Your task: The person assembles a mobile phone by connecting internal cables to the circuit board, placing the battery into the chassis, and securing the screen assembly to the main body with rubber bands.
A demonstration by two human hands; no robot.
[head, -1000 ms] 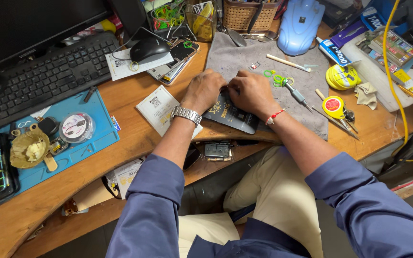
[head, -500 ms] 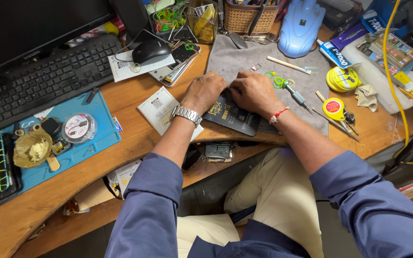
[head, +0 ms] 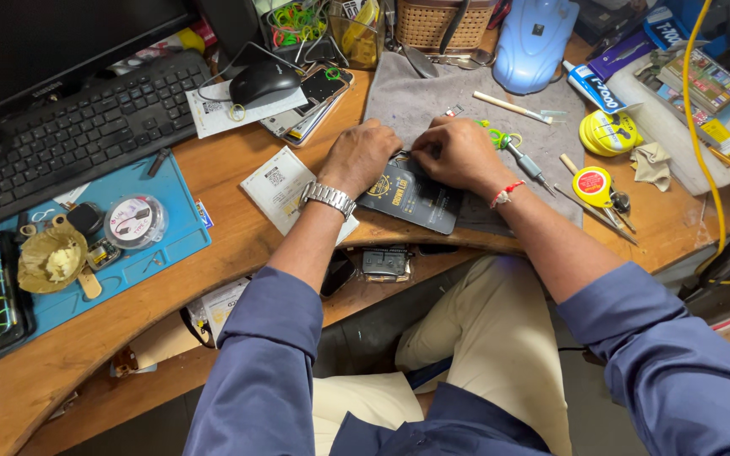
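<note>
Both my hands rest on a dark flat rectangular device (head: pixel 411 198) with gold print that lies at the near edge of a grey cloth mat (head: pixel 433 101). My left hand (head: pixel 361 156), with a metal wristwatch, presses on the device's upper left corner with its fingers curled. My right hand (head: pixel 460 152), with a red thread on the wrist, is closed over the device's top edge and seems to pinch a thin tool; its tip is hidden between my fingers.
A screwdriver (head: pixel 524 160) and a thin stick (head: pixel 513 107) lie on the mat. Yellow tape rolls (head: pixel 606 133), a glue tube (head: pixel 589 86) and a blue mouse-shaped thing (head: pixel 534 42) sit to the right. A keyboard (head: pixel 69 135), black mouse (head: pixel 262 83) and blue tray (head: pixel 128 245) are left.
Both hands stay on the dark device, with only small shifts of the fingers. The view has tilted a little.
</note>
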